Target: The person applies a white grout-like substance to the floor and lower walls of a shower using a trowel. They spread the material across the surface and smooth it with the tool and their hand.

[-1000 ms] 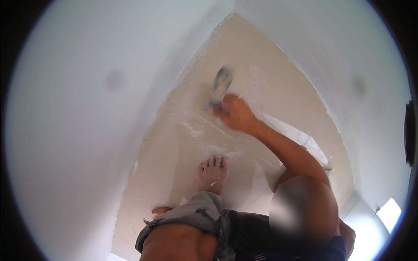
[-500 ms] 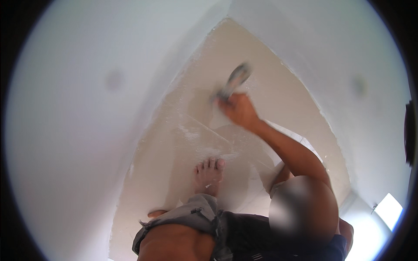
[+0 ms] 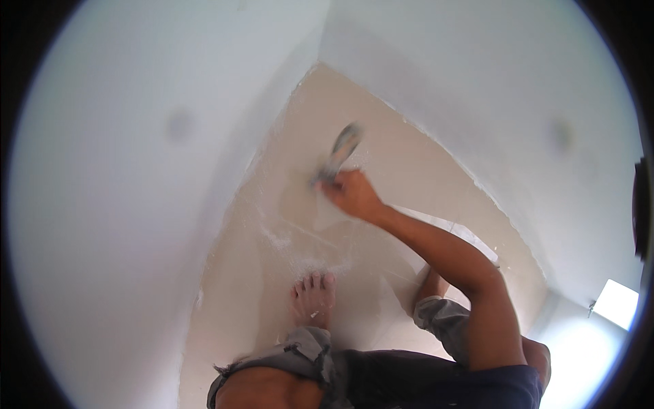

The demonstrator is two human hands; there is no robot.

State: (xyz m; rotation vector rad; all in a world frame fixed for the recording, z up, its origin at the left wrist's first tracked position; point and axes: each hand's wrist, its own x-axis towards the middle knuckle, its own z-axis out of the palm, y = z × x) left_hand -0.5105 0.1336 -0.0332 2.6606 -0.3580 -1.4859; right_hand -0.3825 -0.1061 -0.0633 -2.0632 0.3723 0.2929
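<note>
My right hand (image 3: 353, 194) reaches forward low over the beige floor (image 3: 381, 150) near the corner. Its fingers are closed around the lower end of a scraper (image 3: 343, 145), probably a putty knife. The dark handle with a light orange strip points up and away from me. Motion blur smears the tool, and the fingers partly hide its blade; I cannot tell whether the blade touches the floor. White dust and scuffs (image 3: 276, 238) mark the floor between the hand and my bare foot (image 3: 313, 296). My left hand is out of view.
White walls (image 3: 136, 204) meet in a corner (image 3: 319, 63) ahead, with rough white residue along their bases. A white patch (image 3: 470, 238) lies beyond my right forearm. My torn grey trousers (image 3: 293, 351) and bent knees fill the bottom. A bright white panel (image 3: 616, 303) shows at lower right.
The view has shifted, so the corner sits lower and farther left. My right hand and scraper appear lower and farther left too, with the grip unchanged.
</note>
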